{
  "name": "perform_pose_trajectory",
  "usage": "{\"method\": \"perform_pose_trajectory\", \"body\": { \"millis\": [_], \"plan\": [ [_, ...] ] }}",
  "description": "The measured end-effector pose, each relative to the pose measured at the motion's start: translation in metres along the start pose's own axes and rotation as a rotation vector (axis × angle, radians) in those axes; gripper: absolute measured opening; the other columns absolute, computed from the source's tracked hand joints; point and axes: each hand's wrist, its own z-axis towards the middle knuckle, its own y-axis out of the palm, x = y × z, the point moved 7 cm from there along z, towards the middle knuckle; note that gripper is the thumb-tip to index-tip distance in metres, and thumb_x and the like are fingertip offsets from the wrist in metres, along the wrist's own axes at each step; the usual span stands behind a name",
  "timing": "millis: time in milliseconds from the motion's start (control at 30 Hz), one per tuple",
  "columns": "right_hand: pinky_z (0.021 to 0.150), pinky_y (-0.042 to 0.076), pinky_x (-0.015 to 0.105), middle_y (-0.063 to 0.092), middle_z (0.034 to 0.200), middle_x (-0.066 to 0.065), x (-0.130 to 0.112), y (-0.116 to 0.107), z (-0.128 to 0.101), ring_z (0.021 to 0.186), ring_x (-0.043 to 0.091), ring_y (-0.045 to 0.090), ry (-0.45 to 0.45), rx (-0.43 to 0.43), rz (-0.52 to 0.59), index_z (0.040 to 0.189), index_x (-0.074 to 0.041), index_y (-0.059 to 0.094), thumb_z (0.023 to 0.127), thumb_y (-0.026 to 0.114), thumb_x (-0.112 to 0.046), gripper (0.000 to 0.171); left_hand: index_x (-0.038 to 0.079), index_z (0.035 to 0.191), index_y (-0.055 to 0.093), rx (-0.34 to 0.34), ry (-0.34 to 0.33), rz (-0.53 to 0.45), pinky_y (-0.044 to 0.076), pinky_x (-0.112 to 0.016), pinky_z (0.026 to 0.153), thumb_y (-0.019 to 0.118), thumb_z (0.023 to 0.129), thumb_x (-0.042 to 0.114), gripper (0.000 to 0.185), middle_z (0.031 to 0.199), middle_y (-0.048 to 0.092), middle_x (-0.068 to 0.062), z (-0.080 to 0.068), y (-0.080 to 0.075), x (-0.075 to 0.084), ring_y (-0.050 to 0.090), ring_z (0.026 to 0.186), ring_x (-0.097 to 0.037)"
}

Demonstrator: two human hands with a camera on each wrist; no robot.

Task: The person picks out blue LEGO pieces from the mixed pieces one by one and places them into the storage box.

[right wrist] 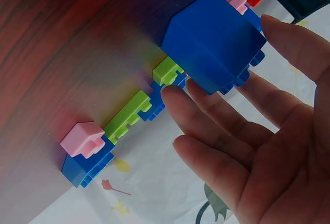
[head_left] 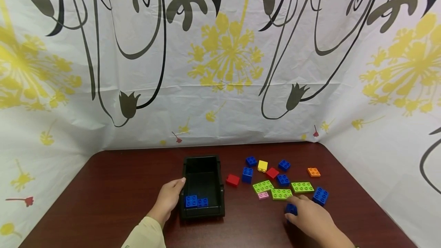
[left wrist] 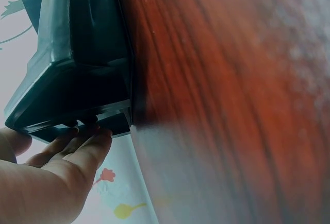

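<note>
Pick step in hand, judging by the grasp: a blue brick (head_left: 290, 209) at lower right of the head view is pinched by the right hand (head_left: 310, 219), thumb and fingers (right wrist: 206, 118) closed round it, on or just above the table (head_left: 113, 186). The black tray (head_left: 203, 163) at centre is steadied by the left hand (head_left: 167, 199), fingers straight against its left wall. Two blue bricks (head_left: 196, 201) are seen in its near end. Next move likely needed: lift, carry left over the tray rim, release inside.
</note>
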Motion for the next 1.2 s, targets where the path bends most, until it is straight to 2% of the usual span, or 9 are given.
{"method": "perform_pose_trajectory", "body": {
  "millis": [467,867,1200],
  "plan": [
    [0.08,0.053,0.055,0.067,0.105,0.011,0.0,0.001,0.002,0.097,0.028,0.064,0.0,-0.019,0.038,0.109,-0.009,0.069,0.08,0.077,-0.031,0.037,-0.007,0.139,0.046,0.011,0.01,0.004,0.036,-0.061,0.103,0.04,0.104,0.041,0.06,0.142,0.043,-0.029,-0.001,-0.001,0.001,0.038,0.131,-0.048],
    [0.082,0.053,0.053,0.067,0.106,0.01,0.0,0.002,0.006,0.1,0.031,0.064,-0.007,-0.052,0.068,0.107,-0.008,0.069,0.078,0.079,-0.03,0.037,-0.007,0.137,0.048,0.025,0.014,-0.006,0.037,-0.06,0.103,0.041,0.104,0.038,0.057,0.141,0.045,-0.028,0.001,-0.002,-0.002,0.039,0.131,-0.047],
    [0.086,0.051,0.055,0.068,0.106,0.008,-0.017,-0.01,0.004,0.101,0.03,0.063,-0.045,0.011,0.081,0.108,-0.009,0.068,0.081,0.077,-0.032,0.037,-0.008,0.137,0.047,0.026,0.023,0.001,0.038,-0.061,0.101,0.041,0.103,0.04,0.058,0.14,0.046,-0.029,0.0,0.0,0.0,0.04,0.13,-0.048]
  ]
}}
